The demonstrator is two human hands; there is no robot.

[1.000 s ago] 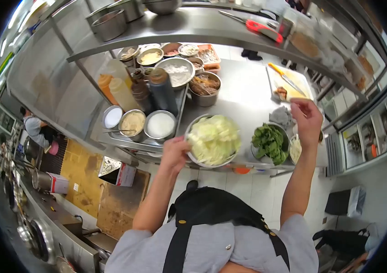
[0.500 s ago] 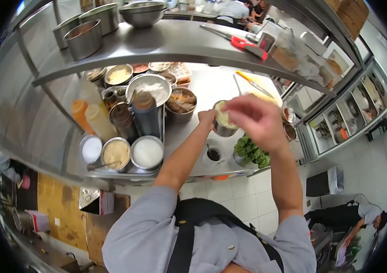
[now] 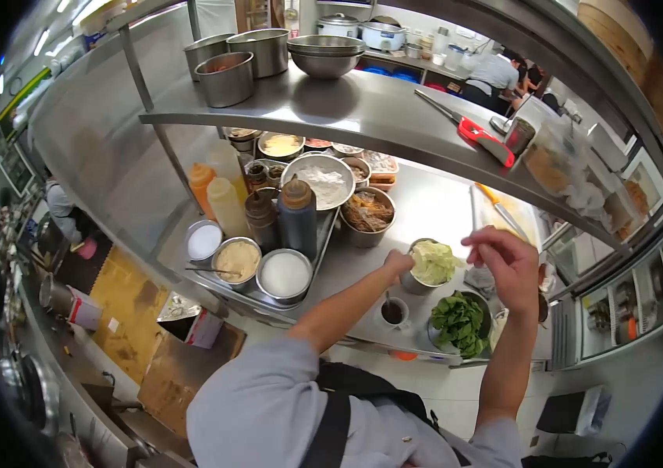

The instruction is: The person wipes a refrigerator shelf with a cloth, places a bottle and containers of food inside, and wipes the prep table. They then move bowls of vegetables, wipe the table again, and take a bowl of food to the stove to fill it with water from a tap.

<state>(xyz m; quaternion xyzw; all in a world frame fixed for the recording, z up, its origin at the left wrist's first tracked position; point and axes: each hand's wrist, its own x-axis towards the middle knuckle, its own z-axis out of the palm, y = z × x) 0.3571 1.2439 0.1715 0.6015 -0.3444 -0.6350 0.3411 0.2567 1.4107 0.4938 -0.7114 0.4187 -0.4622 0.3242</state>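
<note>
My left hand (image 3: 399,264) is closed on the left rim of a metal container (image 3: 417,286) on the steel counter. Pale green cabbage leaves (image 3: 434,263) fill the container up to its top. To the right of it my right hand (image 3: 506,261) hovers with curled, parted fingers, and nothing shows between them. Below the right hand a bowl of dark leafy greens (image 3: 460,322) stands near the counter's front edge. A small cup of dark liquid (image 3: 392,313) is just left of the greens.
Sauce bottles (image 3: 297,214), a bowl of white powder (image 3: 320,179) and a pot of brown food (image 3: 368,212) stand to the left. An orange-handled knife (image 3: 503,210) lies on a board behind. A steel shelf (image 3: 378,101) crosses overhead. Another person (image 3: 495,76) is at the back.
The camera view has swung, so the counter appears further right and lower. My right hand has moved from above the container to its right side. My left hand still holds the container.
</note>
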